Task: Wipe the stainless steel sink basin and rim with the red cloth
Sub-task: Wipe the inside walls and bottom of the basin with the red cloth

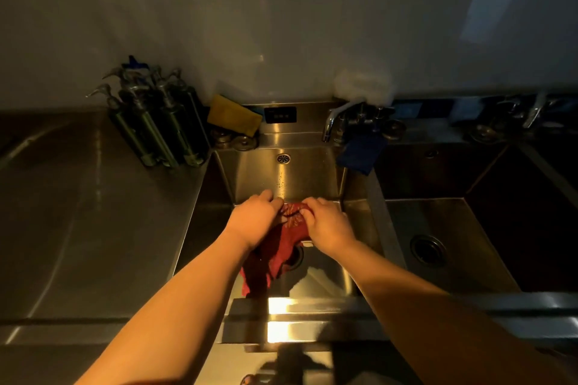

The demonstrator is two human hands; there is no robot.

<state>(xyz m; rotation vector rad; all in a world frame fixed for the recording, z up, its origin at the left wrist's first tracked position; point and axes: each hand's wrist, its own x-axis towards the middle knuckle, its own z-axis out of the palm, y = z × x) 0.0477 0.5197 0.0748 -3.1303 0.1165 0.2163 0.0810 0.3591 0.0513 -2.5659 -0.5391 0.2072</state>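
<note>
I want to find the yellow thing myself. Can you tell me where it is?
Start at the middle sink, where both hands hold the red cloth. Look up to its back left corner, right of the pump bottles. The yellow sponge leans there against the wall, the only yellow thing; the cloth by the tap is blue.

Single head cam, wide-angle, worn on my head, looking forward and steeply down over the near rim of the sink [312, 306], so the basin sits centre frame, with the wall above it filling the top third. It's close in: both my forearms enter from the bottom edge, and my left hand [255, 219] and right hand [328, 225] meet near mid-frame. Edges bow with lens distortion, with the counter [78, 212] at left and a second basin [453, 244] at right; no second view to overlap.
</note>
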